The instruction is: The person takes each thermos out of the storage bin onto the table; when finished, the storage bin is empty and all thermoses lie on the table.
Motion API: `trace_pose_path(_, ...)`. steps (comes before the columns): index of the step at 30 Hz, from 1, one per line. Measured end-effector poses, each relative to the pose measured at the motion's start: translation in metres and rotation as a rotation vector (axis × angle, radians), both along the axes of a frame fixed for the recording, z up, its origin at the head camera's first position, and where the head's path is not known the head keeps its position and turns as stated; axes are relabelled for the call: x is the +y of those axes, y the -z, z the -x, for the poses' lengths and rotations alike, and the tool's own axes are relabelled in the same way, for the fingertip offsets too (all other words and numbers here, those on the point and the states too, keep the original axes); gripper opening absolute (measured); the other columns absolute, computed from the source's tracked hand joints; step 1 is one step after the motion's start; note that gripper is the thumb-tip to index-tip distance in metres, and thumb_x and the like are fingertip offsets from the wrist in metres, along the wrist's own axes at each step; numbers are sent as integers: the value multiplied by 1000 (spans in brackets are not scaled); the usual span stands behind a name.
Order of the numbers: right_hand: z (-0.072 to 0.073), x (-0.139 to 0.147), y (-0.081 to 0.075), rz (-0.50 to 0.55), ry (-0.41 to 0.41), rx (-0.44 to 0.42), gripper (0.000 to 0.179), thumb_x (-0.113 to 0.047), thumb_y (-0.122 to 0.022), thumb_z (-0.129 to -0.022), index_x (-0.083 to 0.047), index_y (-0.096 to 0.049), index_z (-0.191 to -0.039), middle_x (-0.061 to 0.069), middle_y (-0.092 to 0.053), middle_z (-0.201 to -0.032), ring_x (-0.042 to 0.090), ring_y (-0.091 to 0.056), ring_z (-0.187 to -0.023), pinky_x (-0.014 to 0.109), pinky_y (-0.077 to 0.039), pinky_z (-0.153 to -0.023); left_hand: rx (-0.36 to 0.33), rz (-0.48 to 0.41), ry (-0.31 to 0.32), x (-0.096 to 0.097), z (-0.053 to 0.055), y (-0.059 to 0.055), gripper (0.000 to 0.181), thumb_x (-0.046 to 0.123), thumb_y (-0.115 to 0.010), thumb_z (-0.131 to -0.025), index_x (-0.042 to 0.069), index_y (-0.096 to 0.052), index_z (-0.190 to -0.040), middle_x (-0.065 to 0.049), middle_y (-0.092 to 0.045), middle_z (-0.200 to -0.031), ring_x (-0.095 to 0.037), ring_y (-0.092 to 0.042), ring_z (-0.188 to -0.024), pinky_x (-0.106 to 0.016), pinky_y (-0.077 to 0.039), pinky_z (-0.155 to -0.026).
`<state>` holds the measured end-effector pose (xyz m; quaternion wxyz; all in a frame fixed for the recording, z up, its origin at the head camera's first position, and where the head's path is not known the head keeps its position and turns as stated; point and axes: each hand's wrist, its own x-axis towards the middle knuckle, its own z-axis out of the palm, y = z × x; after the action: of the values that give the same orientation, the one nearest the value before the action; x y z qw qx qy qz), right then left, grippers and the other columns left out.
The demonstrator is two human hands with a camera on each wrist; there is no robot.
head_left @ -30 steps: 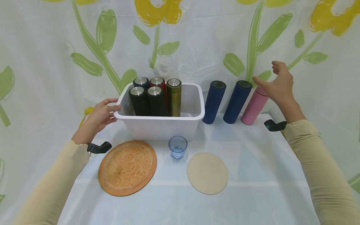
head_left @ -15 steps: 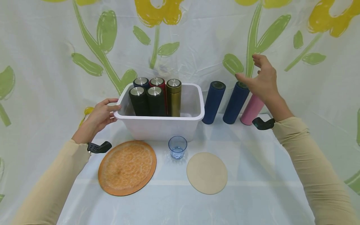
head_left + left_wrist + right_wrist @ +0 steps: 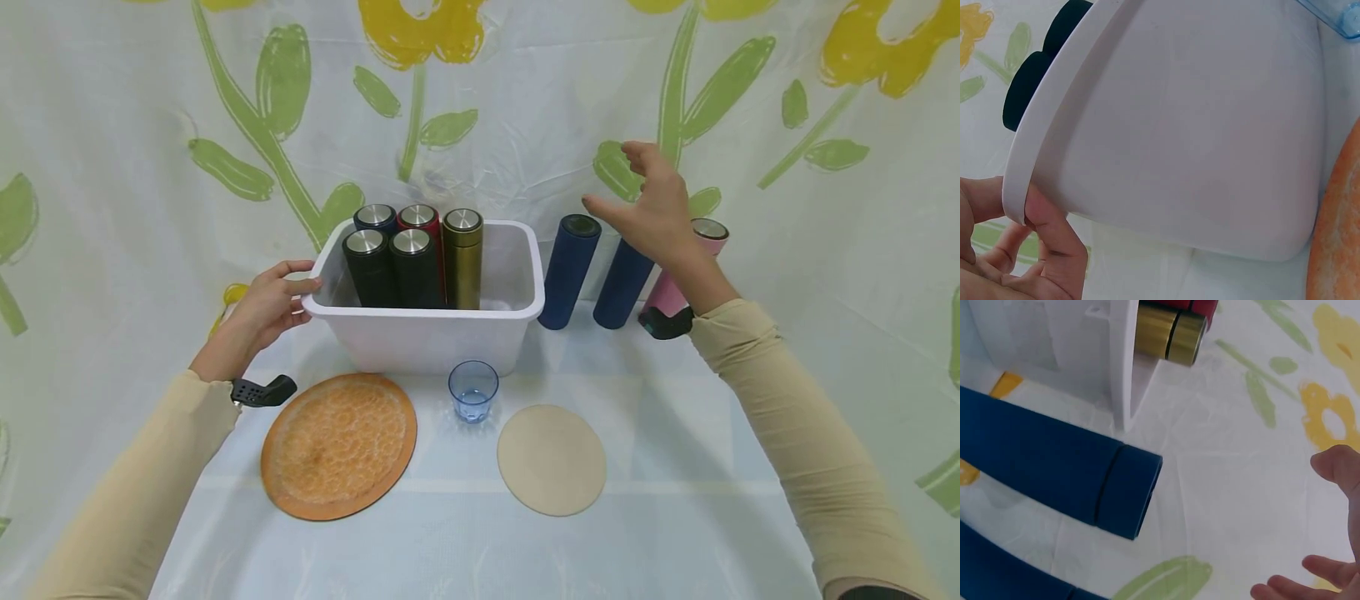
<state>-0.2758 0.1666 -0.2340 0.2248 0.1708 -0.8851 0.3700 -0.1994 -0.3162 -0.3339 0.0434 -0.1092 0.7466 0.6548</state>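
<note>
My left hand (image 3: pixel 262 312) pinches the left rim of a white plastic tub (image 3: pixel 427 340); the left wrist view shows thumb and finger on either side of the rim (image 3: pixel 1019 187). Inside the tub stand several thermos bottles, among them a gold one (image 3: pixel 463 262) and two black ones (image 3: pixel 416 271). My right hand (image 3: pixel 656 208) hovers with fingers spread, holding nothing, near the top of a blue thermos (image 3: pixel 570 271). It hides the upper part of a second blue thermos (image 3: pixel 622 287). A pink thermos (image 3: pixel 666 292) stands partly behind the right wrist.
A blue drinking glass (image 3: pixel 473 393) stands in front of the tub. To its left lies an orange-brown round mat (image 3: pixel 339 450), to its right a smaller beige disc (image 3: pixel 552 461). A flower-printed sheet (image 3: pixel 525 100) hangs behind the table.
My right hand has moved left, from above the pink thermos past the second blue one toward the blue thermos nearest the tub. The left hand has stayed on the rim.
</note>
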Motion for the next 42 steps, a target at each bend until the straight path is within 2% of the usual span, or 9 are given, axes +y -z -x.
trace_pose_path(5,3,-13,-1,-22,-24,-2,79,-39,-75,-86,-9,-40,-151,4,-43,-152,19,-41,-138,37,-37,-110,9,12,-4,-2,0,0,54,30,-62,-100,20,-38,-147,1,-44,-131,-14,-57,-90,-20,-52,-78)
trace_pose_path(17,14,-36,5,-39,-68,44,75,-33,-77,-85,-3,-44,-145,12,-48,-145,27,-50,-131,38,-42,-106,14,-14,-4,-3,-2,-2,47,28,-63,-99,22,-43,-141,0,-44,-130,-14,-57,-89,-20,-52,-76)
trace_pose_path(23,18,-46,11,-43,-89,-1,77,-32,-78,-85,-3,-43,-147,13,-47,-148,28,-48,-133,44,-43,-106,9,-46,-6,-3,-2,-2,45,26,-65,-99,23,-45,-139,1,-45,-127,-15,-57,-89,-20,-52,-74)
trace_pose_path(27,20,-53,13,-51,-99,-17,76,-32,-78,-85,-3,-44,-146,14,-47,-147,28,-47,-133,45,-43,-105,8,-38,-1,-2,-2,-2,43,26,-63,-99,23,-45,-138,1,-45,-127,-15,-57,-88,-19,-51,-75)
trace_pose_path(32,22,-62,15,-65,-103,-28,76,-32,-78,-85,-3,-44,-146,15,-48,-147,29,-47,-132,43,-43,-105,8,-46,4,0,-3,-3,42,25,-63,-100,23,-45,-137,1,-46,-127,-15,-57,-88,-19,-51,-74)
trace_pose_path(42,25,-84,17,-101,-130,-43,78,-32,-78,-84,-1,-42,-147,14,-47,-148,32,-47,-133,42,-43,-105,1,-38,20,0,-1,-2,48,24,-61,-101,20,-40,-144,0,-44,-127,-13,-56,-87,-19,-51,-74)
